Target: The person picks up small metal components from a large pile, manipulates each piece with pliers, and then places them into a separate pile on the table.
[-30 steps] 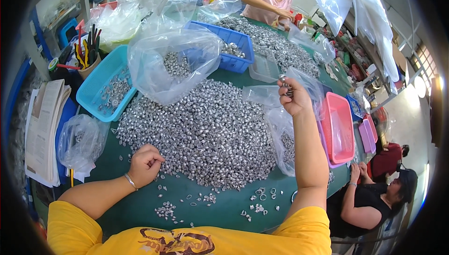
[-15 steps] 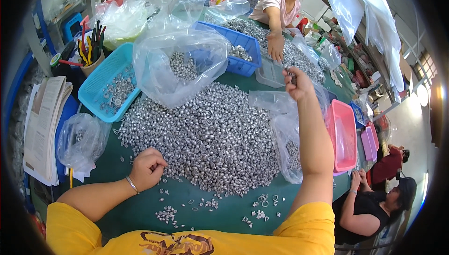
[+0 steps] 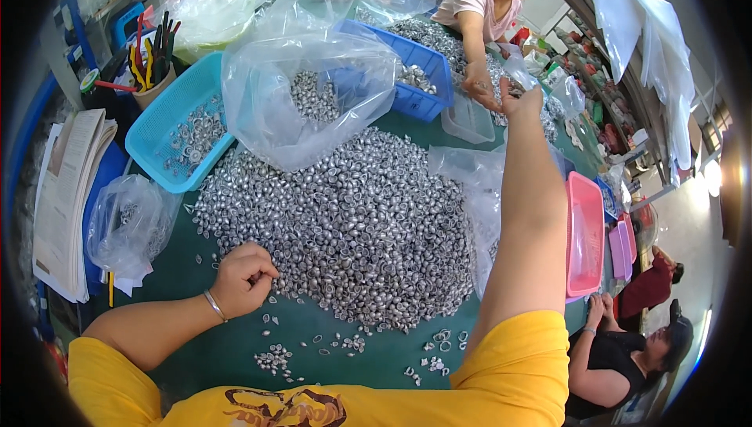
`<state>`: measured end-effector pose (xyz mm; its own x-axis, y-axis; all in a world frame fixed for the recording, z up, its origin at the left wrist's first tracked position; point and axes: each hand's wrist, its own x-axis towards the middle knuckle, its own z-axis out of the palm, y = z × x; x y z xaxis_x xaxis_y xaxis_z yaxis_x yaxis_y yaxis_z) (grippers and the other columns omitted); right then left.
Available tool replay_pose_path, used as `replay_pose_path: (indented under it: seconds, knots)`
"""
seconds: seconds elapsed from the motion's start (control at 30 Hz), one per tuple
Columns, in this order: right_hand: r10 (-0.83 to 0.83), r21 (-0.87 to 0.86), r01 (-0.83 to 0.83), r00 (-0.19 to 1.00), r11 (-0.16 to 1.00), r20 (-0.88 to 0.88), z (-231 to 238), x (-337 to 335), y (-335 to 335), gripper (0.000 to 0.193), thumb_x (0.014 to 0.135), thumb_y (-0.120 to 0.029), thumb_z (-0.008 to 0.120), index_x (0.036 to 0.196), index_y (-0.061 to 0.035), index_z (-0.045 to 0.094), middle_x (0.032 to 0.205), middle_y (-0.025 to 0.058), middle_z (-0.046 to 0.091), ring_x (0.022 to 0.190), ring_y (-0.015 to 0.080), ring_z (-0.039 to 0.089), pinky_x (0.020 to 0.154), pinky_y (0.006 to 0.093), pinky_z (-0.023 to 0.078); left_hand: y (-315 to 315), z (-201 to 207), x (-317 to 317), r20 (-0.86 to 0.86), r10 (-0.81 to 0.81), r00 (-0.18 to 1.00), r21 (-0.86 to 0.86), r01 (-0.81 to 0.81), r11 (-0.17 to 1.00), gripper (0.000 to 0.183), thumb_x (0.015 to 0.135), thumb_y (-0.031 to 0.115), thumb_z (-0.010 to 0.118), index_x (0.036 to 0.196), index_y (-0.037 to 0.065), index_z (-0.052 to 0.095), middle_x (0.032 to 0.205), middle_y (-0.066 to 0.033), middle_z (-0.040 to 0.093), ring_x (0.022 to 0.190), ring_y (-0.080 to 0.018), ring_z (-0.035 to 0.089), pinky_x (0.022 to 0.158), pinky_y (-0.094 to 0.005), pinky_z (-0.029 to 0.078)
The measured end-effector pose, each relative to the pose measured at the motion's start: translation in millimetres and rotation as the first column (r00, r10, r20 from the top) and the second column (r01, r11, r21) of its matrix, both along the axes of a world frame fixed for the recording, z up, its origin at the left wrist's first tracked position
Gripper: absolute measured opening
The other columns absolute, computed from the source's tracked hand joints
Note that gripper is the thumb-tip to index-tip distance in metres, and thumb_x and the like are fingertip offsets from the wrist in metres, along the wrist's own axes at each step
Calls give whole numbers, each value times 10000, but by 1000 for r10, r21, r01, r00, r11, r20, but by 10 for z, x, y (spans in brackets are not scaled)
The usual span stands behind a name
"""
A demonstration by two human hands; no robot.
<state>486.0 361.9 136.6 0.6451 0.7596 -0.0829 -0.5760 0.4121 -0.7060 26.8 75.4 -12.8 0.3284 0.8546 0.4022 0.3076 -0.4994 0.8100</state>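
A large heap of small silver metal pieces (image 3: 345, 223), many of them drop-shaped or ring-like, covers the middle of the green table. My left hand (image 3: 244, 278) rests at the heap's near left edge with its fingers curled closed; what they hold, if anything, is hidden. Stretched far forward, my right hand (image 3: 523, 103) meets a co-worker's hand (image 3: 481, 88) across the table. My right fingers look spread out, and small pieces seem to lie at the co-worker's fingers. Below these hands stands a clear plastic tray (image 3: 468, 120).
Around the heap are a light-blue basket (image 3: 145, 141), a blue bin (image 3: 439, 98), a pink basket (image 3: 583, 243) and an open clear bag (image 3: 258, 133). Papers (image 3: 66, 200) and a pen cup (image 3: 157, 90) stand left. Loose pieces (image 3: 272, 359) lie near me. Another person (image 3: 619, 364) sits at the right.
My right hand has moved forward to the co-worker's hand, and its fingers have opened from around some small metal pieces. The co-worker's hand has turned and come to meet it. My left hand stays put.
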Motion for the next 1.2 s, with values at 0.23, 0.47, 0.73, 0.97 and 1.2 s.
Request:
replay_pose_path:
  seconds: [0.23,0.47,0.73,0.97,1.2]
  knots:
    - [101,-311,-6,952,950,289,-235,107,141,532,872,-531,338,885,-23,495,745,64,479,709,199,457,659,338,406,-2,45,26,-4,9,1000,-29,-9,1000,120,634,-86,552,672,26,572,722,-56,530,536,-146,483,451,-244,370]
    - [-118,-131,189,899,973,421,-294,185,193,388,891,-413,410,777,-64,535,660,31,515,601,175,465,611,307,423,39,-21,-2,-27,-9,1000,109,12,994,130,654,-91,550,687,33,568,752,-79,534,573,-146,496,460,-224,369]
    - [162,-188,-33,666,982,728,81,-874,-1411,268,844,-173,505,1064,-28,556,1044,55,586,979,147,529,801,279,386,5,-101,-66,-49,-3,999,47,6,999,115,700,-82,548,714,28,577,772,-45,537,516,-69,433,454,-197,330]
    - [267,-278,-142,-91,950,959,-305,-1443,-3452,97,810,-35,562,888,2,609,949,55,609,908,120,529,839,243,387,41,-126,-21,-53,7,999,-3,-7,1000,88,724,-57,561,750,14,606,809,-26,560,580,-44,467,523,-179,368]
    - [199,-241,314,159,918,967,-797,-1225,-4765,100,808,-17,564,891,26,600,870,54,593,824,114,532,772,232,408,-70,70,-147,462,312,830,-383,-131,915,97,781,10,573,866,-14,612,751,-49,610,630,-92,543,592,-199,437]
